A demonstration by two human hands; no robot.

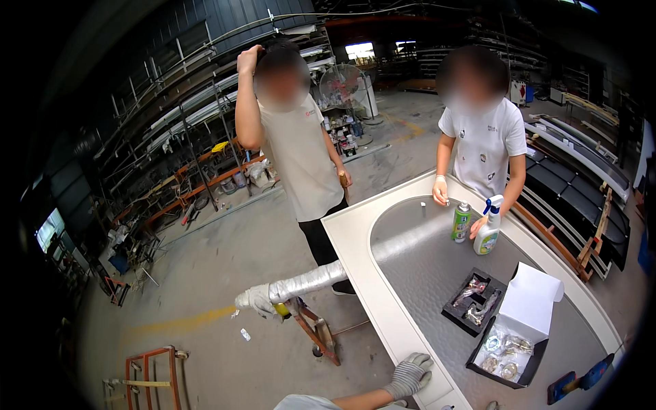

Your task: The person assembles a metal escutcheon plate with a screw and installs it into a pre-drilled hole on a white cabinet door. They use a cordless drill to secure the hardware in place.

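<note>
My left hand (411, 376), in a grey striped work glove, rests on the pale frame of a door panel (372, 301) with a textured glass middle. Its fingers lie along the frame and hold nothing that I can see. Of my right hand (492, 405), only a gloved bit shows at the lower edge; its fingers are mostly hidden. Beyond it on the glass stands an open box (526, 301) with a white lid, holding shiny round fittings in clear bags. Beside that lies a black foam tray (473, 302) with bagged metal hardware. A blue and black tool (581, 378) lies at the right.
A green spray can (460, 222) and a white spray bottle (488, 229) stand at the panel's far end, by a co-worker's hands. Another person stands left of the panel. A plastic-wrapped beam (307, 281) on a trestle supports it. An orange metal frame (152, 379) stands lower left.
</note>
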